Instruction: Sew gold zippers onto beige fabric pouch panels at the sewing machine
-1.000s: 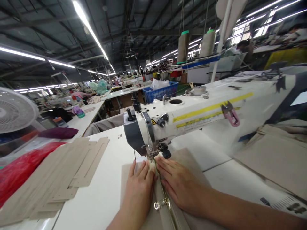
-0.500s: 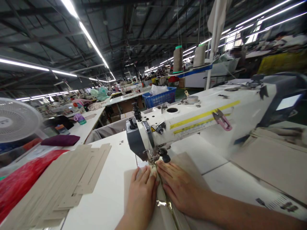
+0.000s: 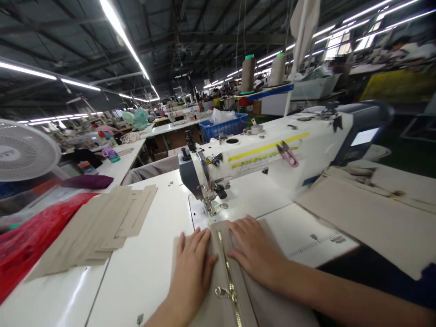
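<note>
A beige fabric piece (image 3: 223,281) with a gold zipper (image 3: 229,268) down its middle lies on the white table in front of the sewing machine (image 3: 245,152). My left hand (image 3: 192,265) rests flat on the fabric to the left of the zipper, fingers spread. On the zipper's other side, my right hand (image 3: 254,252) lies flat with its fingers stretched forward. The gold zipper pull (image 3: 222,292) sits between my wrists. The fabric's far edge is just short of the presser foot (image 3: 211,209), apart from it.
A fanned stack of beige pieces (image 3: 91,227) lies at left, beside red plastic (image 3: 44,240) and a white fan (image 3: 25,152). More beige fabric (image 3: 368,213) lies at right. Pink thread snips (image 3: 288,154) rest against the machine arm. Thread cones (image 3: 248,75) and a blue basket (image 3: 223,126) stand behind.
Both hands and the zippered fabric have come back toward me, away from the presser foot. The needle area and the zipper's far end now show. The view has shifted.
</note>
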The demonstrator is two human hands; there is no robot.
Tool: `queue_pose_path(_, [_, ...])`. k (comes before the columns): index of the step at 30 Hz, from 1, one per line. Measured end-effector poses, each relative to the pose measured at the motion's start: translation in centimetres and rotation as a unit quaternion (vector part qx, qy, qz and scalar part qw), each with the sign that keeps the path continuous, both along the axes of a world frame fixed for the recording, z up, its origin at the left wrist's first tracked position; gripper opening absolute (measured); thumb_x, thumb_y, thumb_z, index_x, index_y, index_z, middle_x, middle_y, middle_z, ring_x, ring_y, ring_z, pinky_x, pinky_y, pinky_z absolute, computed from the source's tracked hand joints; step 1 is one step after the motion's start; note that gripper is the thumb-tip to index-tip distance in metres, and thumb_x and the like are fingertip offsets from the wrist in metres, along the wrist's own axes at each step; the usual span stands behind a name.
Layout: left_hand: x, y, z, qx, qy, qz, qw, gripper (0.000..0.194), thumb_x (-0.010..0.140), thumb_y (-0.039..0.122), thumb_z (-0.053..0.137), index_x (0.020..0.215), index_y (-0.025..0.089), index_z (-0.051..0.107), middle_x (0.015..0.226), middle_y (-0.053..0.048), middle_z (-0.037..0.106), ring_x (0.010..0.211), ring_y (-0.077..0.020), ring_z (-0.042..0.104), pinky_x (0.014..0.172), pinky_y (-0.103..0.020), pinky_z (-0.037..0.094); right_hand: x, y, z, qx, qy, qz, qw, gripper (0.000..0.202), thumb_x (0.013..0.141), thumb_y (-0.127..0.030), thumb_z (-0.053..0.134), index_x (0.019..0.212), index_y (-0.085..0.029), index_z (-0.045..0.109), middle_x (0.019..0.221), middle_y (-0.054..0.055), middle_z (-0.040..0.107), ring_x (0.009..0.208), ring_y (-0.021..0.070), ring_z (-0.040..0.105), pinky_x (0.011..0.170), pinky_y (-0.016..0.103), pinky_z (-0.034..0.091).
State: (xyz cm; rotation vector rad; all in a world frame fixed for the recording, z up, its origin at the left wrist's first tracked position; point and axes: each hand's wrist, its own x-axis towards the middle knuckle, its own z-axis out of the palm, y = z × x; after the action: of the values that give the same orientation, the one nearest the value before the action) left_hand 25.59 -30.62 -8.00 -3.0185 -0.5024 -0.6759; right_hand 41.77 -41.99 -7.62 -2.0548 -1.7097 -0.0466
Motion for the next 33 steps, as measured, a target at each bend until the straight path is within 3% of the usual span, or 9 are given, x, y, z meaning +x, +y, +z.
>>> queue_pose_path(4, [1.0, -0.1, 1.1, -0.087, -0.031, 0.035, 0.995, 0.032, 0.083, 0.019, 0.055, 0.115, 0.019, 0.053, 0.105, -0.008, 0.063, 0.101, -0.025, 0.057, 0.095, -0.053, 0.036, 0.7, 1.2, 2.2, -0.059, 0.083, -0.032, 0.994, 0.042, 0.069, -0.027, 0.071, 0.106, -0.011, 0.059, 0.099, 0.012, 0.063, 0.096, 0.0298, 0.054, 0.086, 0.045, 0.04])
queue_pose_path(7, [1.3, -0.4, 2.2, -0.186, -0.033, 0.082, 0.979, 0.038, 0.075, 0.016, 0.063, 0.111, 0.018, 0.054, 0.086, -0.003, 0.063, 0.084, -0.0221, 0.059, 0.08, -0.041, 0.046, 0.7, 1.0, 3.3, -0.097, 0.129, -0.022, 0.987, 0.03, 0.066, -0.029, 0.072, 0.093, -0.016, 0.064, 0.09, 0.007, 0.066, 0.086, 0.0253, 0.059, 0.075, 0.035, 0.043])
queue_pose_path(10, [0.3, -1.4, 3.9, -0.283, -0.031, 0.092, 0.954, 0.036, 0.071, 0.014, 0.066, 0.106, 0.018, 0.057, 0.068, 0.003, 0.057, 0.064, -0.0165, 0.057, 0.061, -0.029, 0.045, -0.2, -0.5, 4.0, -0.039, 0.135, 0.033, 0.99, 0.009, 0.071, -0.023, 0.068, 0.079, -0.02, 0.066, 0.082, 0.002, 0.065, 0.08, 0.0187, 0.058, 0.07, 0.028, 0.041])
queue_pose_path(11, [-0.3, -2.0, 4.5, -0.276, -0.038, 0.067, 0.958, 0.027, 0.073, 0.015, 0.065, 0.099, 0.019, 0.06, 0.066, 0.003, 0.055, 0.062, -0.0155, 0.055, 0.057, -0.027, 0.043, -0.7, -1.2, 4.2, 0.012, 0.123, 0.054, 0.991, 0.003, 0.073, -0.02, 0.066, 0.075, -0.02, 0.065, 0.08, 0.002, 0.063, 0.08, 0.0178, 0.057, 0.07, 0.028, 0.04])
queue_pose_path(13, [-2.0, -3.6, 5.8, -0.176, -0.082, -0.021, 0.981, 0.007, 0.079, 0.016, 0.059, 0.084, 0.02, 0.063, 0.066, 0.001, 0.054, 0.064, -0.0151, 0.053, 0.057, -0.026, 0.04, -1.9, -3.1, 4.8, 0.149, 0.067, 0.102, 0.981, 0.009, 0.078, -0.013, 0.059, 0.071, -0.018, 0.062, 0.077, 0.002, 0.06, 0.078, 0.0169, 0.054, 0.07, 0.03, 0.037])
queue_pose_path(15, [-3.7, -5.4, 6.9, -0.027, -0.148, -0.105, 0.983, 0.013, 0.085, 0.012, 0.051, 0.08, 0.018, 0.062, 0.066, -0.001, 0.053, 0.063, -0.0146, 0.049, 0.058, -0.028, 0.036, -3.2, -5.0, 5.4, 0.265, -0.017, 0.157, 0.951, 0.018, 0.084, -0.009, 0.05, 0.071, -0.016, 0.06, 0.074, 0.003, 0.059, 0.073, 0.0156, 0.051, 0.069, 0.031, 0.036])
queue_pose_path(19, [-6.1, -8.4, 7.9, 0.146, -0.189, -0.165, 0.957, 0.015, 0.085, 0.004, 0.047, 0.082, 0.011, 0.06, 0.058, -0.001, 0.052, 0.057, -0.0135, 0.044, 0.055, -0.029, 0.032, -4.9, -7.8, 6.2, 0.344, -0.159, 0.217, 0.899, 0.027, 0.092, -0.009, 0.037, 0.081, -0.012, 0.062, 0.08, 0.006, 0.063, 0.075, 0.0167, 0.052, 0.074, 0.033, 0.037])
queue_pose_path(28, [-8.5, -10.7, 7.9, 0.201, -0.171, -0.169, 0.95, 0.021, 0.089, 0.005, 0.042, 0.085, 0.007, 0.062, 0.058, -0.002, 0.058, 0.057, -0.0129, 0.053, 0.054, -0.029, 0.037, -6.2, -9.8, 5.0, 0.397, -0.175, 0.231, 0.871, 0.036, 0.093, -0.009, 0.031, 0.074, -0.012, 0.061, 0.079, 0.005, 0.065, 0.073, 0.0151, 0.052, 0.071, 0.032, 0.035])
queue_pose_path(33, [-8.9, -11.1, 8.0, 0.209, -0.218, -0.129, 0.944, 0.02, 0.089, 0.007, 0.045, 0.083, 0.011, 0.064, 0.069, -0.003, 0.065, 0.074, -0.0153, 0.059, 0.071, -0.031, 0.043, -7.1, -9.9, 5.6, 0.398, -0.14, 0.241, 0.874, 0.036, 0.092, -0.008, 0.03, 0.067, -0.013, 0.055, 0.072, 0.004, 0.063, 0.065, 0.0137, 0.051, 0.066, 0.031, 0.035])
